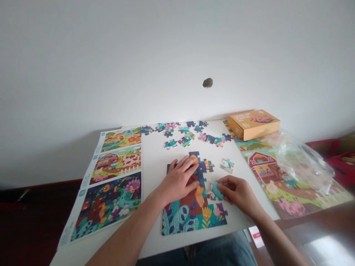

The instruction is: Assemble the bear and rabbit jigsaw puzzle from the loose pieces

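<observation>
A partly joined jigsaw puzzle [183,218] lies on the white table in front of me, showing blue leaves, a brown animal and a yellow flower. My left hand [180,179] rests flat on its upper left part, fingers spread, covering some of the picture. At the puzzle's right side my right hand [235,190] pinches a teal puzzle piece [216,190] with a white animal on it, between thumb and fingers. Whether that piece is locked into its neighbours I cannot tell. Just above, a loose pale puzzle piece [227,164] lies apart from the rest.
Several loose pieces [184,140] are scattered toward the wall. A printed picture sheet [111,195] lies on the left. To the right are an orange puzzle box [253,123], a finished farm puzzle [288,192] and a clear plastic bag [303,159]. A wall with a hole [207,82] stands behind.
</observation>
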`<state>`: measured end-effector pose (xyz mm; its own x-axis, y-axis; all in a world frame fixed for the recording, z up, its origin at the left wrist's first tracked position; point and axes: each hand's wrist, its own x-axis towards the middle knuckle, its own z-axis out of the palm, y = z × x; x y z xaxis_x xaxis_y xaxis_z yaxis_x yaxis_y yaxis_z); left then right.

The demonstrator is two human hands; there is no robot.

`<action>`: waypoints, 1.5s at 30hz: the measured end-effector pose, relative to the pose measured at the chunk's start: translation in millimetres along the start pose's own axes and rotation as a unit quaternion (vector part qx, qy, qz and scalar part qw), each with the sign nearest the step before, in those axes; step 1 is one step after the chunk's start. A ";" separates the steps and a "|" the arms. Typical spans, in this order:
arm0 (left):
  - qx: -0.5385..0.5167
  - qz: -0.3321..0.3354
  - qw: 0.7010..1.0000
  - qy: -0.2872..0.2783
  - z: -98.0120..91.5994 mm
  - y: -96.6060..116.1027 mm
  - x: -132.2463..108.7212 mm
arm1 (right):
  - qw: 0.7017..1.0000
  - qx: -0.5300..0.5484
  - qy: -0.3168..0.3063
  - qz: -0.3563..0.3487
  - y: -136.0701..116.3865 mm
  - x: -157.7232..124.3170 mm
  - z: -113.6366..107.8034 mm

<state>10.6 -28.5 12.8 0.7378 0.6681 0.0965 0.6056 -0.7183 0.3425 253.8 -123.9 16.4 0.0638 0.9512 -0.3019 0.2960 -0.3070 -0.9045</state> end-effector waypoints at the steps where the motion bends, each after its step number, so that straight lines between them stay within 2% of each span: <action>1: 0.001 0.000 1.000 0.002 0.1 0.0 -0.2 | 1.000 -0.001 -0.003 0.000 -0.3 -0.3 -0.7; 4: -0.001 0.000 1.000 0.001 0.6 -0.4 -0.3 | 1.000 -0.018 0.005 -0.006 1.5 0.7 -3.7; 7: -0.008 0.000 1.000 0.001 0.8 -0.7 0.2 | 0.996 -0.067 0.060 -0.024 5.3 3.5 -7.9; 12: -0.014 -0.010 1.000 -0.005 -2.2 1.7 -0.2 | 0.969 -0.178 0.164 -0.060 8.5 6.0 -15.0; 17: -0.019 -0.018 0.999 -0.019 -5.4 5.9 -3.1 | 0.944 -0.240 0.207 -0.089 14.3 8.2 -18.3; 26: -0.037 -0.021 0.999 -0.010 -4.7 5.0 -4.6 | 0.961 -0.221 0.164 -0.035 20.8 44.9 -39.3; 30: -0.043 -0.028 0.999 -0.010 -3.9 3.8 -4.5 | 0.954 -0.220 0.198 -0.038 18.4 56.1 -42.8; 33: -0.047 -0.029 0.998 -0.007 -3.7 3.0 -4.5 | 0.950 -0.202 0.232 -0.063 19.1 50.5 -38.7; 35: -0.048 -0.029 0.998 -0.003 -4.2 2.7 -4.4 | 0.950 -0.192 0.232 -0.085 19.8 43.7 -35.8; 41: -0.037 -0.036 0.999 0.002 -10.4 0.3 -5.1 | 0.958 -0.180 0.181 -0.130 17.2 36.1 -31.9; 45: -0.032 -0.039 0.999 0.008 -12.9 -4.4 -4.9 | 0.967 -0.169 0.126 -0.144 16.1 38.1 -30.9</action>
<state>0.4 -26.1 22.9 0.6839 0.7249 0.0827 0.6402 -0.6507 0.4083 290.4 -91.6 -0.3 0.1499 0.9863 0.0694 0.6275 -0.0407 -0.7776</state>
